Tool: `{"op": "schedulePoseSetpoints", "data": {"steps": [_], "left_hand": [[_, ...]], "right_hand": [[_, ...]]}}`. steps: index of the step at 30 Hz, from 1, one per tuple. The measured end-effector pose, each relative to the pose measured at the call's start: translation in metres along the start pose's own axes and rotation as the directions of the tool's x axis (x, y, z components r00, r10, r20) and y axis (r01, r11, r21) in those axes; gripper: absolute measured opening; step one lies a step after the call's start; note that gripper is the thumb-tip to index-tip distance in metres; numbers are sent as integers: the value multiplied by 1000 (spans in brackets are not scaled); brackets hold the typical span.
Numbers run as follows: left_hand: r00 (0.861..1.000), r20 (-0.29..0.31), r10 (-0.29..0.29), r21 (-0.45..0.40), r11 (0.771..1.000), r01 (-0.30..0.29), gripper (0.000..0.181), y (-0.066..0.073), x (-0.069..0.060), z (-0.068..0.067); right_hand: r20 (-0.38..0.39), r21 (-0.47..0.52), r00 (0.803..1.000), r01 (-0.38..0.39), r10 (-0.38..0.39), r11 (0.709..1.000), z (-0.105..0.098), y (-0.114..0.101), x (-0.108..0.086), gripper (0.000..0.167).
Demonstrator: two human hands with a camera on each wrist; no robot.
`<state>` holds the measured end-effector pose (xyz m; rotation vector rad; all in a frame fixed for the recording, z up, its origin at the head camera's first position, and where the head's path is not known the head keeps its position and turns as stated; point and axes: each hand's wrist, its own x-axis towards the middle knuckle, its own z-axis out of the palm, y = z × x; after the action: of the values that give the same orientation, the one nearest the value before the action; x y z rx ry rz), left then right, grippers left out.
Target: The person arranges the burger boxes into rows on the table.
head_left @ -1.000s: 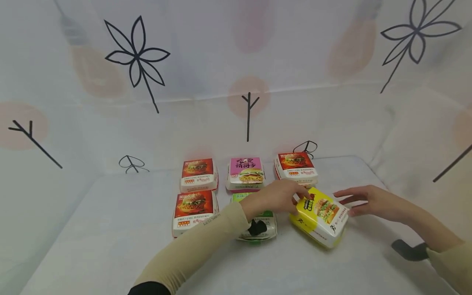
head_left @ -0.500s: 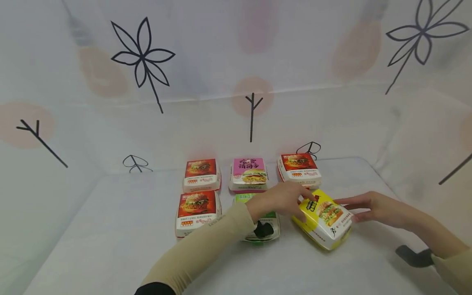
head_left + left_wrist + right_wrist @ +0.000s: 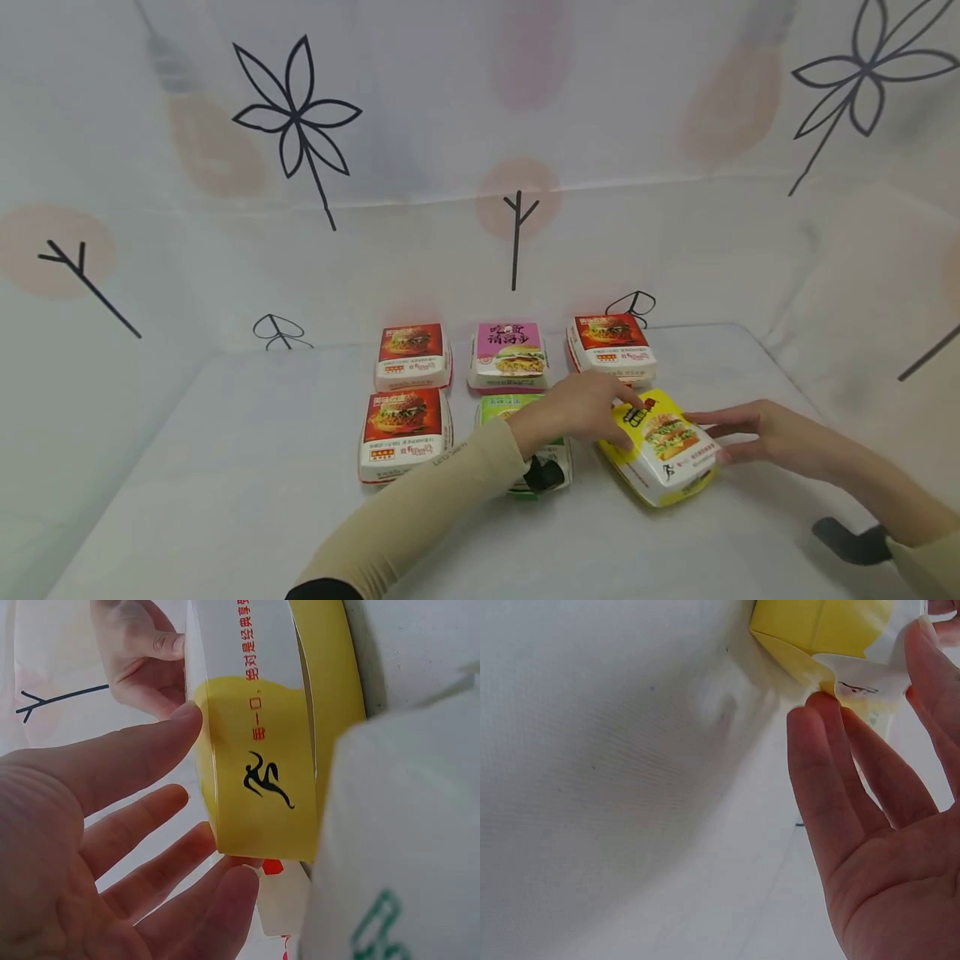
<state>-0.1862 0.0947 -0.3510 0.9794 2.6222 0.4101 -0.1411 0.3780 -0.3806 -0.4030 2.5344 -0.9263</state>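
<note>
A yellow and white burger box [image 3: 662,450] lies at an angle between my two hands at the right of the group. My left hand [image 3: 583,408] is at its left end; in the left wrist view the thumb [image 3: 161,746] lies along its edge and the spread fingers are near its end face. On the other side, my right hand [image 3: 776,437] touches the box's right end with nearly straight fingers. In the right wrist view those fingertips [image 3: 808,724] meet a lower corner. Just left, my left forearm partly covers a green and white burger box [image 3: 546,471].
Behind stand two red burger boxes [image 3: 412,357] [image 3: 611,346] with a pink one [image 3: 510,354] between them. Another red burger box [image 3: 405,433] sits at the front left. All rest on a white cloth-covered table [image 3: 247,467], with a patterned cloth wall [image 3: 420,125] behind.
My right hand has come in from slightly apart to touch the yellow box. The box has turned slightly, and my left hand has stayed at its left end. The head view has shifted a little.
</note>
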Motion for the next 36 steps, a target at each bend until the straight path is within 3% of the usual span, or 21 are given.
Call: {"op": "schedulePoseSetpoints", "data": {"steps": [12,25,31,36], "left_hand": [[1000,10,18,-28,999,-18,50,-3,3,0],[999,26,25,5,1000,-25,58,-4,2,-5],[1000,-29,12,-86,996,-14,53,-11,-4,-18],[993,-114,10,-206,978,-33,42,-24,-17,-28]], "right_hand": [[-53,106,991,-113,119,988,17,-4,-3,81],[-89,123,995,-42,53,991,26,0,-11,76],[-138,92,990,3,10,996,21,-1,-15,68],[-202,43,979,-13,21,999,17,-6,-18,60]]}}
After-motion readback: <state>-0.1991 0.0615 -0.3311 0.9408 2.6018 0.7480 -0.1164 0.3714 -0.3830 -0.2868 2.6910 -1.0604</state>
